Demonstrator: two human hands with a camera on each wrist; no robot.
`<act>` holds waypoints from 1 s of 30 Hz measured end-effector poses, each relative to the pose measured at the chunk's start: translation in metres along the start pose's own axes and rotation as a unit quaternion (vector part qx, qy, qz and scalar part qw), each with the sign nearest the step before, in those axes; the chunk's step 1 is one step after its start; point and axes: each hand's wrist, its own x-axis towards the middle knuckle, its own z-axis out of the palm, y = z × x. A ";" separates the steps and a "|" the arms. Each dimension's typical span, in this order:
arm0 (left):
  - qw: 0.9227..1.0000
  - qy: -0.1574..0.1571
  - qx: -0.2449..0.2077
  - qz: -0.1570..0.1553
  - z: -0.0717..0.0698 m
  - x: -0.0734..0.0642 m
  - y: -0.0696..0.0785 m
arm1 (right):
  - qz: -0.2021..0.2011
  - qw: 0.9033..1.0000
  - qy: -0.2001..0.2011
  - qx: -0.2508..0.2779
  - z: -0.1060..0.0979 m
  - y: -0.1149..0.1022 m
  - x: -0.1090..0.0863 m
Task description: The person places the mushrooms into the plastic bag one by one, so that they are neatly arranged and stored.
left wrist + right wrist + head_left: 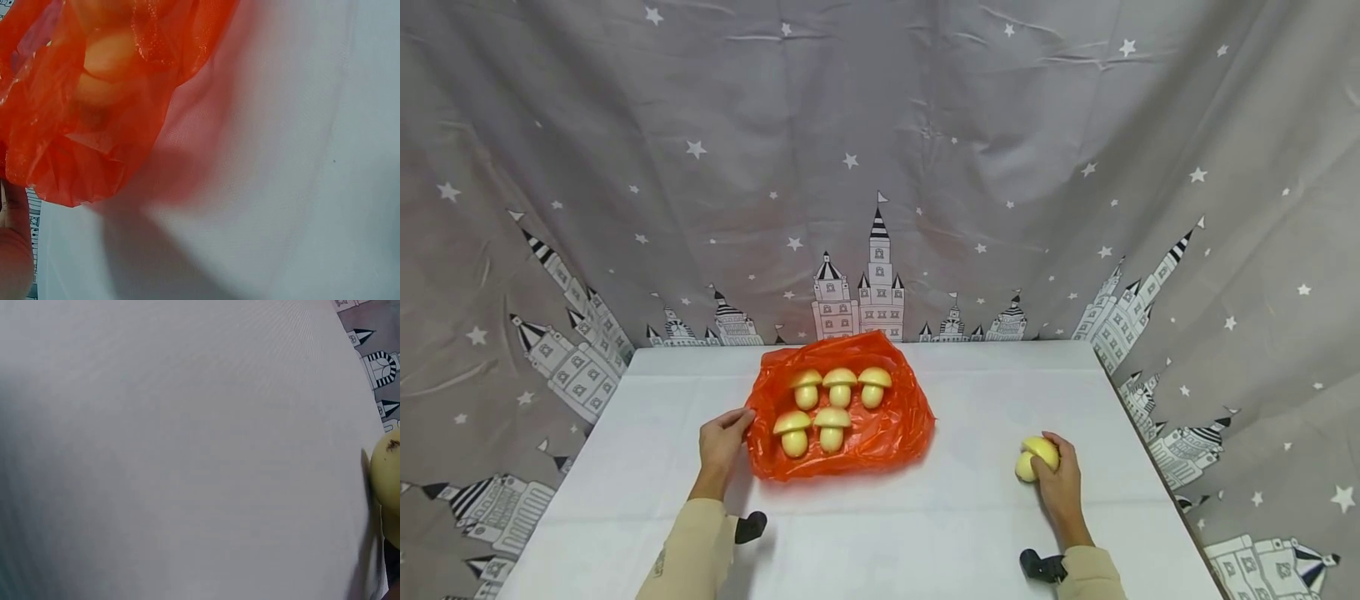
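A red plastic bag (880, 433) lies spread on the table, with several yellow mushroom-shaped pieces (832, 427) in two rows on it. My left hand (722, 437) pinches the bag's left edge between thumb and fingers. In the left wrist view the thin red film (94, 162) hangs over pale yellow shapes, and part of the thumb shows at the left edge. Off to the right, my right hand (1062, 483) grips another yellow mushroom (1041, 452) by its cap, stem pointing left. The right wrist view catches only part of that mushroom (389, 472) at its right edge.
A white cloth covers the table (970, 533), whose right edge (1157, 467) runs down toward the front. Behind and around it hangs a grey curtain (970, 192) printed with castles and stars. Black wrist straps (750, 527) show at both sleeves.
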 end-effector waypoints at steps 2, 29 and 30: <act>1.000 -0.002 0.000 0.003 0.001 0.000 0.000 | 0.010 1.000 -0.002 0.009 0.001 -0.002 0.001; 1.000 -0.001 0.001 -0.008 -0.001 0.003 -0.005 | -0.107 0.987 -0.118 0.005 0.030 -0.064 0.017; 1.000 -0.001 0.000 -0.009 -0.001 0.003 -0.005 | -0.109 0.986 -0.125 0.009 0.031 -0.072 0.015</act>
